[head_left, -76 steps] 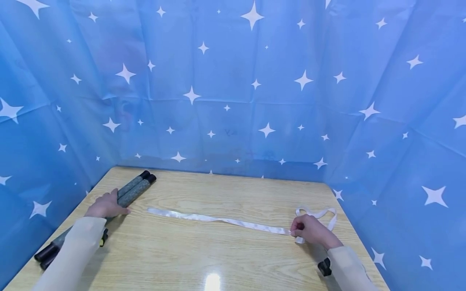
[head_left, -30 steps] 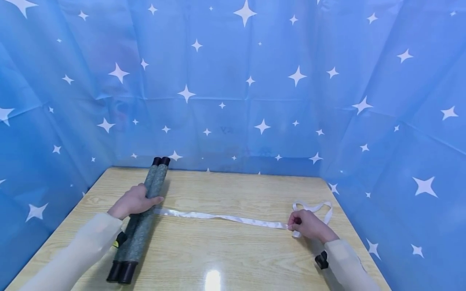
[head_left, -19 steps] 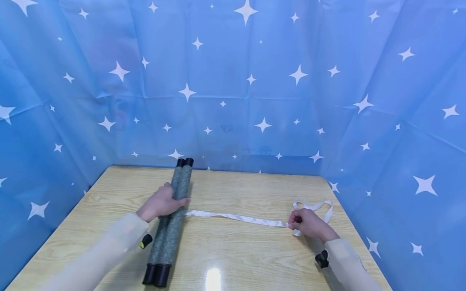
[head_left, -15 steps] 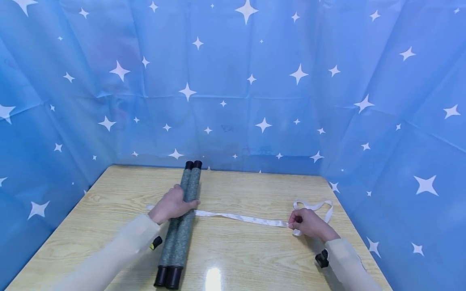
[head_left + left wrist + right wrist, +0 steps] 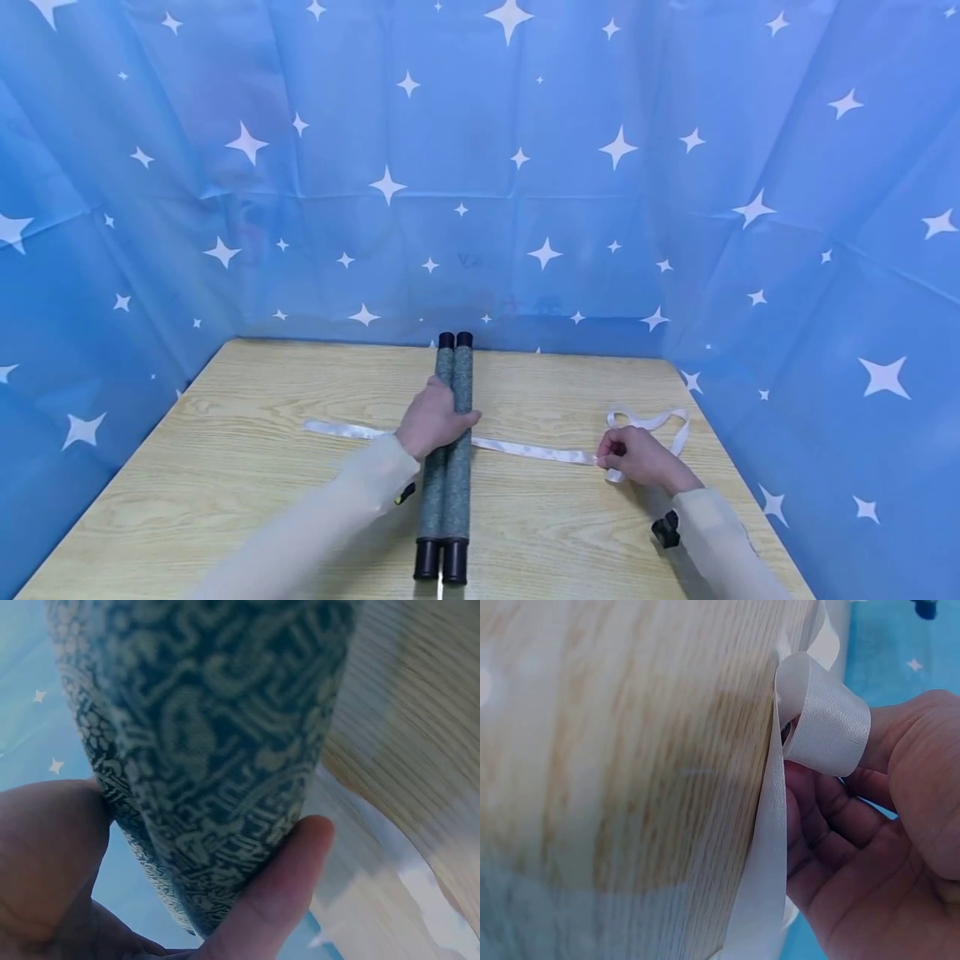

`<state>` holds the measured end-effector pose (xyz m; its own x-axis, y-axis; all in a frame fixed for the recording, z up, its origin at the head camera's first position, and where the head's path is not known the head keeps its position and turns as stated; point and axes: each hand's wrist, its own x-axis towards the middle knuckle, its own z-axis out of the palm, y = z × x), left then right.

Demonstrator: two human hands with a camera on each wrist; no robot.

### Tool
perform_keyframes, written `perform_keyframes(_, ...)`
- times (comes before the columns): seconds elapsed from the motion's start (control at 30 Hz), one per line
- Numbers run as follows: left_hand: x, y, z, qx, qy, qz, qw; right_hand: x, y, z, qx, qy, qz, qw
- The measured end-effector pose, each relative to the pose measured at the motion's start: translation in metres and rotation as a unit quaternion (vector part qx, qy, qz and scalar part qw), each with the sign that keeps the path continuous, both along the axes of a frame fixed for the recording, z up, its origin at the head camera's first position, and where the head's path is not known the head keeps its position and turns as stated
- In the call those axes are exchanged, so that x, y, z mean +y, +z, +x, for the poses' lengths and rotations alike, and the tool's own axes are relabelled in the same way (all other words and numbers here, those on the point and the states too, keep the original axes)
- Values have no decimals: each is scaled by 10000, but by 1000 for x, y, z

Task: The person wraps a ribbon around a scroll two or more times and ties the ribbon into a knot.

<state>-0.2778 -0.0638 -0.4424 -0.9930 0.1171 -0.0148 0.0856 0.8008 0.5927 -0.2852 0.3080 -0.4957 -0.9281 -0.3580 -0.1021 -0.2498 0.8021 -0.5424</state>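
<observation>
My left hand grips a rolled scroll around its middle. The scroll is two side-by-side rolls in grey-green patterned cloth with black end caps. It stands lengthwise across a white satin ribbon; whether it touches the table is hard to tell. Close up in the left wrist view, the patterned cloth lies between thumb and fingers. At the right, my right hand pinches the ribbon near the table. In the right wrist view, a ribbon loop curls over the thumb side, partly hiding the fingertips.
A light wood-grain table bears everything. The ribbon's left end lies flat left of the scroll, and its loose loops lie behind the right hand. A blue star-patterned curtain encloses the back and sides.
My left hand has carried the scroll from the table's left side rightward to the middle, turning it nearly straight and over the ribbon. My right hand stays in place, pinching the ribbon.
</observation>
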Motion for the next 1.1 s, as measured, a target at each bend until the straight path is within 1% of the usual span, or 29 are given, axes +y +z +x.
perform_keyframes(0.07, 11, -3, -3, 26, -39, 41, 10000, 1, 0, 0, 22, 37, -25, 10000)
perform_keyframes(0.27, 43, -12, -11, 99, -65, -129, 9998, 4, -2, 2, 69, 43, -11, 10000)
perform_keyframes(0.4, 62, -18, -16, 239, -30, -374, 9990, 4, -2, 1, 73, 40, -22, 10000)
perform_keyframes(0.53, 76, -25, -19, 350, 35, -827, 9960, 4, -3, -1, 39, 13, -49, 10000)
perform_keyframes(0.63, 81, -32, -21, 380, 44, -1116, 9930, 3, -4, 0, 50, -3, -30, 10000)
perform_keyframes(0.7, 83, -35, -21, 347, 64, -1197, 9922, 2, -5, 0, 81, 26, -25, 10000)
perform_keyframes(0.9, 86, -36, -20, 190, 128, -1399, 9899, 2, -4, -1, 66, 59, -56, 9999)
perform_keyframes(1.0, 87, -37, -20, 275, 132, -1528, 9878, 3, -4, -1, 36, 59, -92, 9999)
perform_keyframes(1.07, 88, -37, -19, 312, 121, -1540, 9875, 4, -4, -1, 33, 54, -112, 9999)
perform_keyframes(1.1, 87, -37, -19, 272, 118, -1482, 9885, 4, -4, 0, 46, 81, -113, 9999)
